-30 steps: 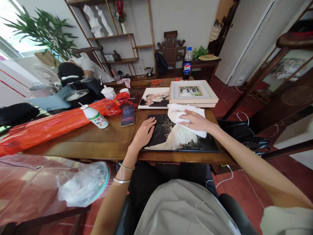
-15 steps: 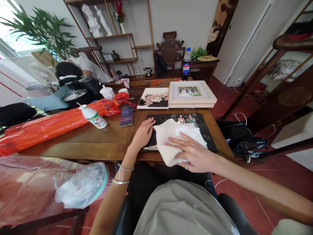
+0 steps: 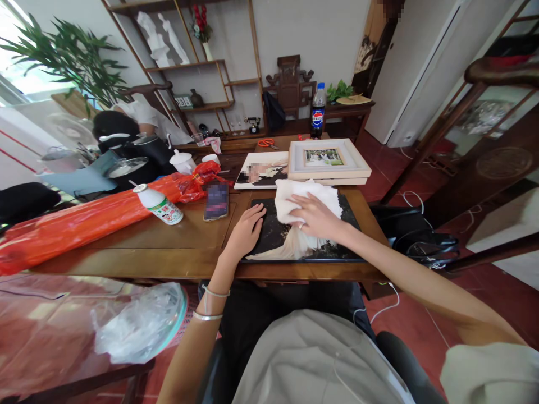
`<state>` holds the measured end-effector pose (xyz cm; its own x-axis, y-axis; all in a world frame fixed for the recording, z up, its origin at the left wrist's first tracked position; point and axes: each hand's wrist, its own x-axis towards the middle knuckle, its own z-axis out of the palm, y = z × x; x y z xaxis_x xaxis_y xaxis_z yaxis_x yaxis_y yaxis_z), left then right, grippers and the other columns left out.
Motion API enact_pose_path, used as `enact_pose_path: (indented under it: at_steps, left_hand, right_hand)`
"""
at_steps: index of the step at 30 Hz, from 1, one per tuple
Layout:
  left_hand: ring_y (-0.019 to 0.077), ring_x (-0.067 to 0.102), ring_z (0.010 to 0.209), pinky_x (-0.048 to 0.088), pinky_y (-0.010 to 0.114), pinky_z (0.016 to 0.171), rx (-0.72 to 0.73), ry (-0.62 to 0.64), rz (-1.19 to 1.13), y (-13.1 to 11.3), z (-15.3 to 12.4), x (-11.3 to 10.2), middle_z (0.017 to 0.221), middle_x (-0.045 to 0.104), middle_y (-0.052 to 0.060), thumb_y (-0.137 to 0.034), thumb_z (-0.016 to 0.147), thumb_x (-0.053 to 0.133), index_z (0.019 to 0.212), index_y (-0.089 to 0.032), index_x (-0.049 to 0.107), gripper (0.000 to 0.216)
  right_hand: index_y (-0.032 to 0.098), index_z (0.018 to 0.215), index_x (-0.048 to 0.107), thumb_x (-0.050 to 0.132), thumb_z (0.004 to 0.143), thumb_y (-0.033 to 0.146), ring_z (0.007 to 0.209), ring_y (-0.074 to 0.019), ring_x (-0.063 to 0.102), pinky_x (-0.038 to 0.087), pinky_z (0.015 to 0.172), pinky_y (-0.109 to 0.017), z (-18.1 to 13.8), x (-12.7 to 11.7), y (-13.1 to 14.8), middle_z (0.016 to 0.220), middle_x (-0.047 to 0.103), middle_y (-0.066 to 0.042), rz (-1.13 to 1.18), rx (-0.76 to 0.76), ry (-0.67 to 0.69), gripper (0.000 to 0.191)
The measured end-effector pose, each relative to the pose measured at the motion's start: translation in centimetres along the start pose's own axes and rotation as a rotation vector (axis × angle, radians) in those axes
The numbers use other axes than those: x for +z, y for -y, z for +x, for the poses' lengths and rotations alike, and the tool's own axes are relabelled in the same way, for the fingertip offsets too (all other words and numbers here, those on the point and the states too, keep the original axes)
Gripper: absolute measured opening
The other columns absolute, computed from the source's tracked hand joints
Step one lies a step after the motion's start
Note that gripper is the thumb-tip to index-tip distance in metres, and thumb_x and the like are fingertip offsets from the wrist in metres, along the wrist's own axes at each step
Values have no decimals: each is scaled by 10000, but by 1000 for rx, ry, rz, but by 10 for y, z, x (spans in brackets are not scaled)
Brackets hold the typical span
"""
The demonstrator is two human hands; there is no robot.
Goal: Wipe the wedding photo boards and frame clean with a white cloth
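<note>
A dark photo panel [image 3: 269, 238] lies flat near the table's front edge, with a pale gown's train showing on its lower part. My left hand [image 3: 247, 229] rests flat on the panel's left edge, fingers stretched out and holding nothing. Under my right hand [image 3: 316, 216] is a bunched white cloth [image 3: 295, 196], gripped and pressed onto the panel's upper part. The cloth covers the top middle of the picture, so the figures there are hidden.
Behind the panel are a white framed photo [image 3: 328, 160] and a second photo panel [image 3: 259, 168]. A phone [image 3: 216, 201], a white bottle [image 3: 159, 205] and a long red plastic-wrapped bundle [image 3: 92, 216] lie to the left. A cola bottle [image 3: 318, 115] and orange-handled scissors [image 3: 266, 143] stand farther back.
My right hand has slid the cloth away from me and slightly left, up the panel. The lower part with the gown now shows. My left hand has stayed in place.
</note>
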<state>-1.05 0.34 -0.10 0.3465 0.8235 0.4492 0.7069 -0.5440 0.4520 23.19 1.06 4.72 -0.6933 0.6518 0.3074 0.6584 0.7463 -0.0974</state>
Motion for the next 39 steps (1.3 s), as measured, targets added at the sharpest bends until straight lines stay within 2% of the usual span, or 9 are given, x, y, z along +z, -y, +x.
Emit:
enact_pose_path:
  at_steps: [5,8,12,19,22,27,30,33,39]
  left_hand:
    - [234,441,1314,348,467,1110,3,8,0,1,0,0,1350,551,114,-198,941,376,1216,-159,602,358]
    - [235,433,1321,353,476,1105,9,12,-8,3,1,0,1358,544,114,-193,940,372,1226,-161,595,364]
    - [232,453,1305,357,466,1104,7,0,-13,3,0,0,1349,551,125,-204,940,384,1212,-146,605,355]
    - [228,450,1308,348,472,1108,1,-17,-23,0,0,0,1360,544,111,-207,946,374,1246,-163,585,369]
    - [231,456,1303,350,467,1107,1,-13,-20,0,0,0,1355,548,117,-205,942,379,1238,-155,589,366]
    - [249,462,1297,378,468,1087,19,-1,-39,4,1,-1,1345,555,126,-207,933,385,1203,-161,611,355]
    - [250,456,1302,378,461,1087,19,11,-54,6,1,-2,1355,543,139,-218,933,388,1229,-145,594,367]
    - [242,449,1308,374,450,1091,6,14,-52,4,0,-2,1362,536,137,-224,936,391,1241,-137,585,372]
    - [234,449,1305,354,446,1106,-9,-5,-32,0,0,-1,1353,544,134,-216,945,373,1225,-131,596,368]
  right_hand:
    - [182,981,715,615,768,207,1359,-356,343,275,1082,-566,-42,6,74,1424,462,-171,56,-136,74,236]
    - [175,896,719,640,744,227,1358,-341,344,293,1101,-506,-55,6,101,1428,455,-162,92,-193,114,179]
    - [143,998,702,650,734,226,1401,-343,251,255,1132,-493,-43,-1,89,1484,367,-174,172,-188,100,282]
    - [148,1061,689,526,819,136,1372,-354,319,287,1088,-560,-1,-3,40,1433,452,-161,47,124,83,292]
    - [143,1118,678,521,814,115,1348,-403,336,287,1051,-624,3,7,58,1427,445,-196,-64,156,97,344]
    - [159,1057,711,492,869,182,1304,-417,395,329,1027,-620,-17,15,124,1400,482,-190,-113,-9,87,289]
    - [141,1000,722,458,900,208,1294,-405,414,350,1027,-595,-31,13,146,1374,509,-198,-97,-80,63,290]
    - [163,977,722,529,847,189,1316,-379,400,341,1057,-553,-34,8,136,1392,499,-172,-11,-76,95,234]
    - [153,1084,657,545,806,181,1244,-314,488,409,1011,-437,-4,-2,58,1282,578,-166,80,34,78,301]
